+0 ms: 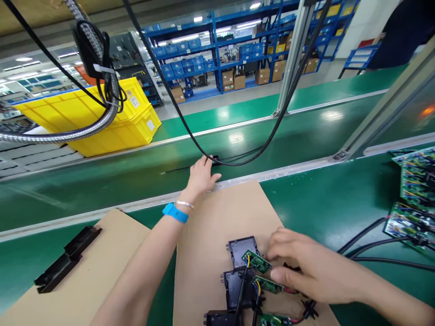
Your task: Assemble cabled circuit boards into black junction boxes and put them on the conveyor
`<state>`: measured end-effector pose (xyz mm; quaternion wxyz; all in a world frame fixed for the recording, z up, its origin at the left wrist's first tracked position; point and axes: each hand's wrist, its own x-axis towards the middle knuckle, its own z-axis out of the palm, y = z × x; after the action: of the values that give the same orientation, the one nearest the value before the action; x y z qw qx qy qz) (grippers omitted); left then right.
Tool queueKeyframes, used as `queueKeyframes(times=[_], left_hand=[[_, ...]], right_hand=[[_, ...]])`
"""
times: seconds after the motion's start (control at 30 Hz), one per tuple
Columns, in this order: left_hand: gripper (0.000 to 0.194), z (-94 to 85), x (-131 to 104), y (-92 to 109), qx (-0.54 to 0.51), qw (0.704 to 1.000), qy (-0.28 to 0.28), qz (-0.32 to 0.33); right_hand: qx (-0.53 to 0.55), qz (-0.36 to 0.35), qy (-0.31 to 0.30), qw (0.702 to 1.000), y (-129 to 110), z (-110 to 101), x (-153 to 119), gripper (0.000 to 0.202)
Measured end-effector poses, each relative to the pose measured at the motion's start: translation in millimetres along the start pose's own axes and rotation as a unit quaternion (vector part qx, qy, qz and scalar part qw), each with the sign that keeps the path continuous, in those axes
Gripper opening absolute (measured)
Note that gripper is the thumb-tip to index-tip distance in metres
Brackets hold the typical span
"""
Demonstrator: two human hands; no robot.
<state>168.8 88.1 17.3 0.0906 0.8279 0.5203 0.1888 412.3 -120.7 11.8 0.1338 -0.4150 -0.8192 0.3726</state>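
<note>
My left hand (203,175) reaches out onto the green belt, thumb apart and fingers stretched. Its fingertips touch or nearly touch a small black part (215,159) with a thin black cable. My right hand (299,265) is curled at the end of a small green circuit board (256,261), which sits tilted over a black plastic housing (242,250); thumb and fingers close on its edge. Below lie a second circuit board (268,285) and another black housing (239,289), with yellow wires and black cables. A third board (275,319) is cut off at the bottom edge.
Cardboard sheets (217,217) cover the bench; black covers (68,258) lie on the left one. Wired boards (418,181) are stacked at right. A black cable (190,131) hangs across the view. Yellow bins (112,117) stand beyond the belt. A metal post (295,59) rises behind.
</note>
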Motion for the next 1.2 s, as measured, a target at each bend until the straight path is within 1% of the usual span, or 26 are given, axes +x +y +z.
queueKeyframes(times=[0.03,0.1,0.13,0.17,0.2,0.23,0.27,0.3,0.33,0.37,0.4,0.43,0.47,0.53,0.57,0.6,0.63,0.7,0.77,0.87,0.9,0.93,1.0,1.03,1.1,1.2], left_hand=[[0.049,2.6,-16,12,-0.019,1.000,-0.010,0.003],[0.036,5.9,-62,40,-0.070,0.996,-0.047,0.018],[0.036,5.9,-86,54,-0.093,0.993,-0.068,0.026],[0.042,4.9,-110,68,-0.126,0.986,-0.097,0.038],[0.051,3.1,-131,79,-0.192,0.970,-0.143,0.036],[0.042,0.7,-147,88,-0.224,0.961,-0.161,0.009],[0.032,-2.2,-160,94,-0.265,0.947,-0.178,-0.027],[0.025,-5.4,-168,98,-0.309,0.927,-0.199,-0.069],[0.021,-8.9,-172,99,-0.345,0.906,-0.219,-0.110],[0.021,-12.7,-173,99,-0.373,0.886,-0.236,-0.139],[0.022,-16.7,-172,98,-0.383,0.877,-0.248,-0.150],[0.021,-21.0,-170,96,-0.366,0.885,-0.248,-0.145],[0.019,-25.2,-167,96,-0.321,0.908,-0.235,-0.132],[0.017,-32.1,-162,98,-0.198,0.956,-0.195,-0.099],[0.017,-34.1,-159,99,-0.145,0.969,-0.180,-0.088],[0.016,-34.7,-157,101,-0.112,0.976,-0.170,-0.083],[0.012,-34.0,-155,102,-0.098,0.978,-0.166,-0.082],[0.005,-29.4,-153,101,-0.107,0.976,-0.166,-0.087],[0.008,-23.3,-153,93,-0.135,0.968,-0.189,-0.098],[0.011,-19.5,-159,76,-0.175,0.950,-0.237,-0.106],[0.019,-20.1,-162,70,-0.183,0.947,-0.241,-0.104],[0.031,-21.3,-165,66,-0.186,0.948,-0.239,-0.098],[0.049,-23.4,-170,59,-0.179,0.953,-0.235,-0.072],[0.052,-23.5,-172,57,-0.175,0.954,-0.237,-0.054],[0.050,-21.4,-173,55,-0.170,0.955,-0.244,-0.023],[0.046,-14.4,-174,52,-0.172,0.958,-0.232,-0.002]], right_hand=[[-0.003,0.006,-0.007,1.000,-3,5,0,0.015],[-0.016,0.020,0.007,1.000,-8,12,0,0.017],[-0.019,0.027,0.021,0.999,-10,14,1,0.018],[-0.018,0.034,0.038,0.999,-12,14,1,0.019],[-0.014,0.040,0.056,0.998,-14,13,2,0.018],[-0.009,0.047,0.072,0.996,-16,10,4,0.018],[-0.004,0.053,0.087,0.995,-19,7,5,0.018],[-0.002,0.061,0.102,0.993,-21,2,7,0.018],[-0.004,0.070,0.116,0.991,-24,-3,8,0.018],[-0.010,0.075,0.127,0.989,-27,-7,10,0.017],[-0.019,0.075,0.137,0.988,-29,-10,13,0.016],[-0.032,0.071,0.146,0.986,-32,-12,15,0.015],[-0.049,0.062,0.157,0.984,-34,-13,19,0.014],[-0.109,0.049,0.186,0.975,-41,-8,27,0.009],[-0.155,0.045,0.195,0.967,-45,-4,32,0.007],[-0.208,0.041,0.195,0.958,-49,2,37,0.008],[-0.260,0.031,0.186,0.947,-53,7,42,0.014],[-0.332,-0.001,0.148,0.932,-59,17,49,0.026],[-0.350,-0.037,0.109,0.930,-57,20,51,0.029],[-0.316,-0.065,0.045,0.946,-43,11,51,0.018],[-0.298,-0.071,0.019,0.952,-36,7,51,0.015],[-0.279,-0.079,-0.007,0.957,-30,3,53,0.013],[-0.249,-0.094,-0.045,0.963,-19,-4,58,0.010],[-0.240,-0.101,-0.058,0.964,-15,-5,61,0.008],[-0.230,-0.114,-0.070,0.964,-10,-7,69,0.007],[-0.233,-0.144,-0.077,0.958,-9,-7,78,0.007]])
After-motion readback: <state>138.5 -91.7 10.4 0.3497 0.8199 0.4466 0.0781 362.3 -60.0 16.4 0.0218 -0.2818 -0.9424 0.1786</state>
